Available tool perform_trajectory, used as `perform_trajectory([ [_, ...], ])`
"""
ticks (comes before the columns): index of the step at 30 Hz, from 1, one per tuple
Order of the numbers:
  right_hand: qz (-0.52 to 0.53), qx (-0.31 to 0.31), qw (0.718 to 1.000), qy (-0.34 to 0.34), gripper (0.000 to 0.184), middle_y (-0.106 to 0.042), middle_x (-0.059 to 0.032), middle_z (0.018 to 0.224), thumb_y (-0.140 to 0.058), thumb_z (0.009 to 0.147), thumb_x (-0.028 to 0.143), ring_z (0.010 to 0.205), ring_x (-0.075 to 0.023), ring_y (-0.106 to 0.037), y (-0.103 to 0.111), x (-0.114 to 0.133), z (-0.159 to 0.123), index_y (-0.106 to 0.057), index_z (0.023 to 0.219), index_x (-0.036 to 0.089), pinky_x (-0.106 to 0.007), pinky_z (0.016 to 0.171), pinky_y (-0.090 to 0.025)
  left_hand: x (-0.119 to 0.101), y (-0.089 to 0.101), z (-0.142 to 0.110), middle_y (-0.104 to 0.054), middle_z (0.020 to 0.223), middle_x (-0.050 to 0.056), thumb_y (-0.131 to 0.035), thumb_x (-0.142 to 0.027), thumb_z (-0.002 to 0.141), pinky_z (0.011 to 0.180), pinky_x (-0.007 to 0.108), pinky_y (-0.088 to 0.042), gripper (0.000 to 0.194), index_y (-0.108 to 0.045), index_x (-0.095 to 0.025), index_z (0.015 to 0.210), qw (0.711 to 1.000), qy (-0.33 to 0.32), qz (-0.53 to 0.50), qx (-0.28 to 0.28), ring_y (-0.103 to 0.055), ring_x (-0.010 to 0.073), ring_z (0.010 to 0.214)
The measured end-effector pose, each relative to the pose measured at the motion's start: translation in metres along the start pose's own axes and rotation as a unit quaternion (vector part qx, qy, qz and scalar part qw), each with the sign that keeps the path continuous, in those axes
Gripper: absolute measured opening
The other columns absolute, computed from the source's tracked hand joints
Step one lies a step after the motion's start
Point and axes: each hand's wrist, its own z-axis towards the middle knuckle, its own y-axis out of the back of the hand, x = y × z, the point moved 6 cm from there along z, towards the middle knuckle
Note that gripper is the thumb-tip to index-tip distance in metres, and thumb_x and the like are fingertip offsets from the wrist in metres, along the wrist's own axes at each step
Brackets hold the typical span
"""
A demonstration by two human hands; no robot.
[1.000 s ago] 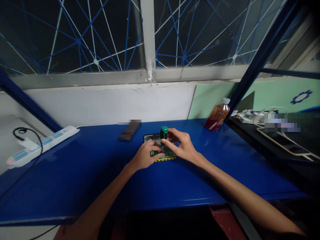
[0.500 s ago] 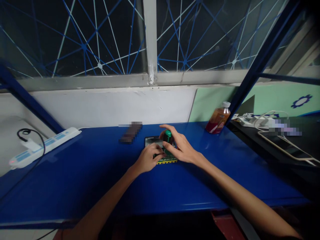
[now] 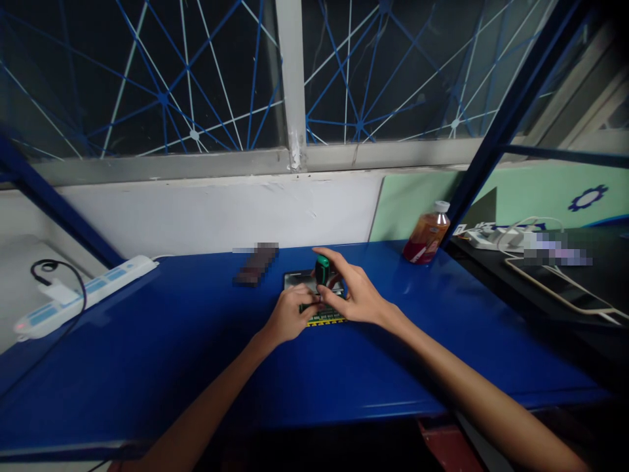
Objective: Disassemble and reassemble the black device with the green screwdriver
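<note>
One green-topped screwdriver (image 3: pixel 322 269), pinched in my right hand (image 3: pixel 362 293) over the yellow-edged case (image 3: pixel 327 318), with my left hand (image 3: pixel 289 314) bunched low beside it, can't tell around what. The screwdriver's just come upright from a lean, so I'd say it's better lined up.

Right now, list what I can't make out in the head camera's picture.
All in the head view:
- Tip of the screwdriver: hidden by the left hand.
- Much of the green board: covered by both hands.
- Dark item on the blue table: pixelated, identity unclear.
- Small print on the bottle: too small to read.
- Both forearms: cut off by the bottom edge.
</note>
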Motion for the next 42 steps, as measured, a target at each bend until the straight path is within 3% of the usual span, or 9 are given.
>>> perform_trajectory([
  [4,0.031,-0.008,0.999,0.006,0.060,-0.061,-0.0057,0.105,-0.049,0.089,0.030,0.071,-0.0155,-0.060,0.000,0.000,0.000,-0.030,0.145,0.023,-0.034,0.066,-0.054,-0.001,0.000,0.000,-0.073,0.091,0.006,-0.063,-0.023,0.086,0.082,0.036,-0.051,0.012,-0.075,-0.020,0.090,1.000,-0.005,0.005,0.013,-0.066,0.0214,0.089],
  [10,-0.003,-0.046,0.999,0.025,0.058,-0.062,-0.0087,0.115,-0.058,0.088,0.036,0.078,-0.0181,-0.061,0.002,0.003,-0.001,-0.040,0.142,0.024,-0.038,0.074,-0.055,-0.001,0.004,-0.001,-0.069,0.076,0.004,-0.069,-0.025,0.082,0.070,0.033,-0.050,0.011,-0.073,-0.019,0.074,0.997,-0.020,0.064,-0.049,-0.063,0.0193,0.075],
  [15,0.019,-0.024,0.999,0.021,0.062,-0.058,-0.0094,0.126,-0.051,0.090,0.030,0.084,-0.0187,-0.063,0.000,0.005,-0.001,-0.029,0.148,0.023,-0.038,0.078,-0.056,-0.003,0.003,0.000,-0.070,0.078,0.003,-0.062,-0.022,0.087,0.070,0.031,-0.049,0.016,-0.072,-0.019,0.075,0.999,-0.016,0.023,-0.031,-0.064,0.0174,0.075],
  [19,0.039,-0.018,0.999,0.013,0.063,-0.059,-0.0085,0.122,-0.049,0.089,0.028,0.079,-0.0172,-0.063,-0.002,0.004,-0.002,-0.028,0.148,0.024,-0.036,0.074,-0.057,-0.004,0.001,0.000,-0.071,0.084,0.004,-0.060,-0.019,0.087,0.074,0.031,-0.050,0.014,-0.072,-0.019,0.080,1.000,-0.019,0.017,-0.005,-0.065,0.0184,0.082],
  [25,0.003,-0.071,0.997,-0.016,0.073,-0.061,-0.0073,0.112,-0.061,0.085,0.036,0.071,-0.0158,-0.062,-0.001,-0.008,-0.007,-0.025,0.148,0.025,-0.033,0.070,-0.055,-0.002,0.003,-0.001,-0.072,0.086,0.004,-0.070,-0.025,0.081,0.080,0.038,-0.047,0.005,-0.073,-0.021,0.081,0.995,-0.027,0.087,-0.040,-0.064,0.0228,0.088],
  [28,-0.008,-0.070,0.997,-0.006,0.072,-0.055,-0.0097,0.127,-0.061,0.085,0.037,0.073,-0.0151,-0.061,-0.001,-0.008,-0.007,-0.026,0.147,0.026,-0.034,0.070,-0.054,-0.003,0.003,0.000,-0.073,0.087,0.004,-0.069,-0.021,0.081,0.080,0.038,-0.047,0.004,-0.073,-0.021,0.081,0.996,-0.027,0.074,-0.036,-0.065,0.0219,0.087],
  [31,0.005,-0.060,0.998,0.000,0.074,-0.050,-0.0110,0.134,-0.057,0.087,0.034,0.078,-0.0166,-0.062,-0.002,-0.004,-0.007,-0.019,0.150,0.025,-0.035,0.073,-0.054,-0.007,0.003,0.001,-0.072,0.084,0.004,-0.066,-0.013,0.081,0.077,0.035,-0.048,0.010,-0.072,-0.019,0.076,0.998,-0.026,0.060,-0.026,-0.066,0.0206,0.084],
  [37,0.026,-0.041,0.999,0.008,0.068,-0.058,-0.0088,0.122,-0.048,0.090,0.027,0.083,-0.0181,-0.062,-0.004,-0.001,-0.006,-0.017,0.150,0.023,-0.037,0.076,-0.052,-0.014,0.000,0.001,-0.071,0.088,0.005,-0.059,-0.009,0.085,0.083,0.035,-0.049,0.016,-0.072,-0.018,0.083,0.999,-0.022,0.022,0.028,-0.065,0.0211,0.091],
  [42,0.007,-0.057,0.998,0.000,0.066,-0.060,-0.0095,0.120,-0.051,0.090,0.030,0.082,-0.0182,-0.062,-0.005,-0.003,-0.006,-0.021,0.149,0.023,-0.035,0.073,-0.052,-0.009,0.001,-0.001,-0.072,0.092,0.006,-0.067,-0.014,0.082,0.080,0.036,-0.048,0.009,-0.072,-0.018,0.086,0.998,-0.028,0.061,-0.011,-0.064,0.0234,0.092],
])
